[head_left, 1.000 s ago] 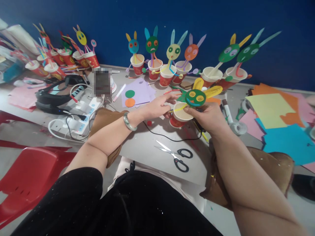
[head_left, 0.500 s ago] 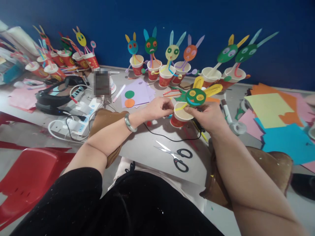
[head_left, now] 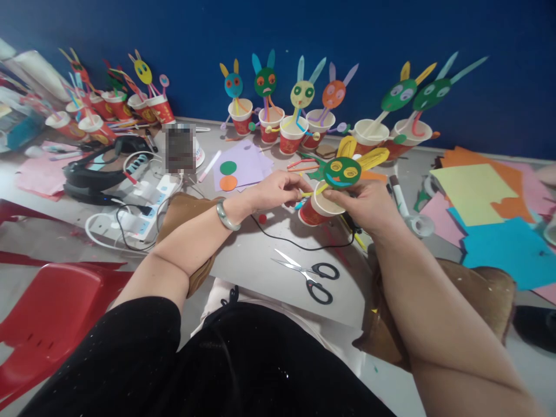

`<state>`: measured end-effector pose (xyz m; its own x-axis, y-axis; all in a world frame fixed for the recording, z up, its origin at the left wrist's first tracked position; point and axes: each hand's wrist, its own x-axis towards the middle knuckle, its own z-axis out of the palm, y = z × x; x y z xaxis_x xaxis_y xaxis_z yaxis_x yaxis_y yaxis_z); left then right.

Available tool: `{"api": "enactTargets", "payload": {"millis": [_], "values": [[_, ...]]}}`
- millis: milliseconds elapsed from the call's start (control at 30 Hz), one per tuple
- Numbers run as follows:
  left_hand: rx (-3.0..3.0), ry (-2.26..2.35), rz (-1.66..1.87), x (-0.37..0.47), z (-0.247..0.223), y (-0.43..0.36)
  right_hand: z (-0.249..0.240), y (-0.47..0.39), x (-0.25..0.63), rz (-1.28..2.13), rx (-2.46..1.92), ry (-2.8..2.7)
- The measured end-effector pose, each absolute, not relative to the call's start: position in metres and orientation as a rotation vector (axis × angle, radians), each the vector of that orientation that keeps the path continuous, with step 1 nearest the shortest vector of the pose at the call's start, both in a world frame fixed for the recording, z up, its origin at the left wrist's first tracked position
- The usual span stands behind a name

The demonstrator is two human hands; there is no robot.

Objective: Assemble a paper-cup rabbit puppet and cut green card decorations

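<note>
Between my hands, a red-and-white paper cup (head_left: 310, 213) is held just above or on the table, its mouth tipped to the right. My right hand (head_left: 369, 204) pinches the cup's rim with thumb and fingers. A green paper face (head_left: 343, 172) with yellow ears and ringed yellow eyes rises at the cup's far side, near the right fingers. A yellow paper strip (head_left: 320, 189) runs from the cup over its left rim. My left hand (head_left: 284, 190), with a bangle at the wrist, has its fingers closed around the strip's outer end. Black-handled scissors (head_left: 309, 273) lie open in front.
Several finished cup figures, such as one with an orange face (head_left: 334, 94), line the blue wall. Purple paper (head_left: 256, 165) holds green and orange discs. Blue paper (head_left: 504, 252) and a tape roll (head_left: 421, 225) lie right. A power strip (head_left: 152, 214) is left; a black cable (head_left: 299, 246) crosses the table.
The cup has tipped so its mouth leans right and its base points left. The yellow strip now reaches out over the left rim to my left fingers.
</note>
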<state>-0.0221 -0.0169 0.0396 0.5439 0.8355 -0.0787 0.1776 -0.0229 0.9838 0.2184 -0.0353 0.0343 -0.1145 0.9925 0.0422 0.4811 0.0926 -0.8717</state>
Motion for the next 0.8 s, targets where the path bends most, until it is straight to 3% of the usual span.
{"api": "enactTargets", "payload": {"millis": [367, 800], "values": [[1.439, 0.924, 0.613, -0.018, 0.044, -0.021, 0.032, -0.034, 0.218, 0.985, -1.467, -1.732], [1.652, 0.76, 0.662, -0.022, 0.009, -0.011, 0.029, -0.035, 0.211, 1.002, -1.433, -1.772]]}}
